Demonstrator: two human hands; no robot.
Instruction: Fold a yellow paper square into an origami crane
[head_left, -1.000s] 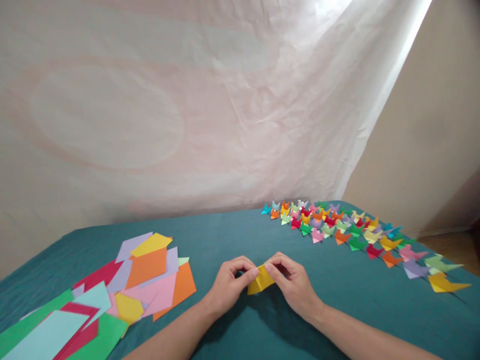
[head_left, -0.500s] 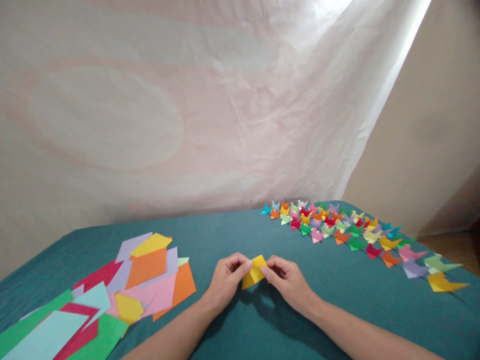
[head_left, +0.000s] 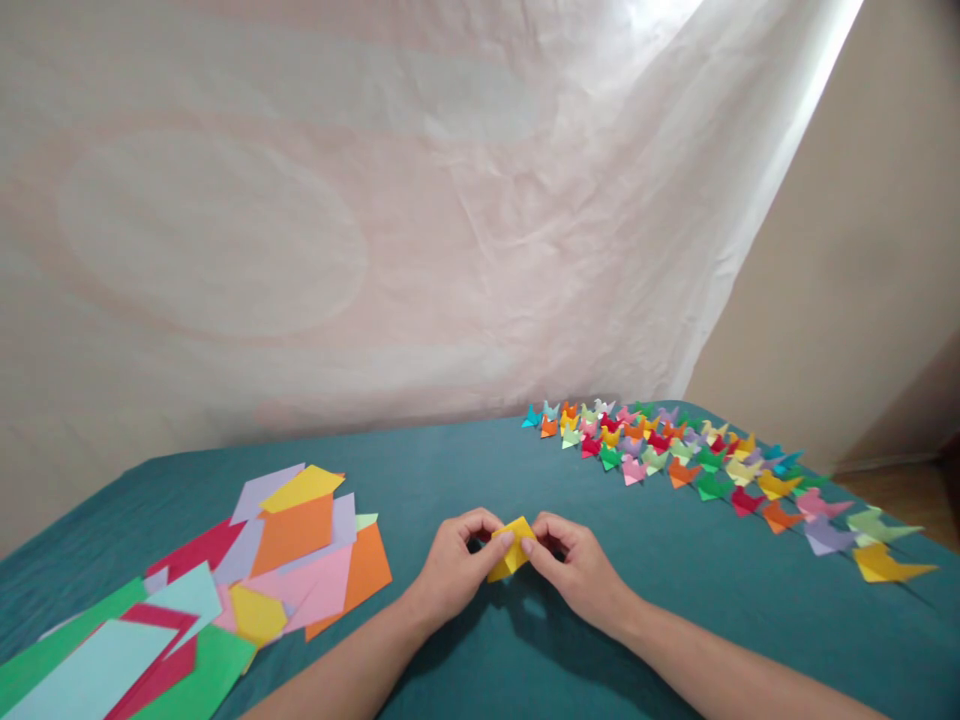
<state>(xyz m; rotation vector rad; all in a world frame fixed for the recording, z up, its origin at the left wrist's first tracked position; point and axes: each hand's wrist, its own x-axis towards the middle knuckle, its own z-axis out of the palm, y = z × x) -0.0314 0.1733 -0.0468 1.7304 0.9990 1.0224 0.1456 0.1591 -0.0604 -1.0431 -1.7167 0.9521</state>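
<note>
A small folded piece of yellow paper is held just above the table, between both hands. My left hand pinches its left side, the thumb lying across the front face. From the other side my right hand grips the right edge between thumb and curled fingers. Creases show on the paper's face; its back is hidden by the fingers and the paper itself.
A dark green cloth covers the table. Loose coloured paper sheets overlap in a pile on the left. Rows of small folded paper birds stand along the right side. A pale curtain hangs behind the table.
The yellow paper has been turned slightly and its lower left corner reaches less far down. My left thumb has slid further right over its face.
</note>
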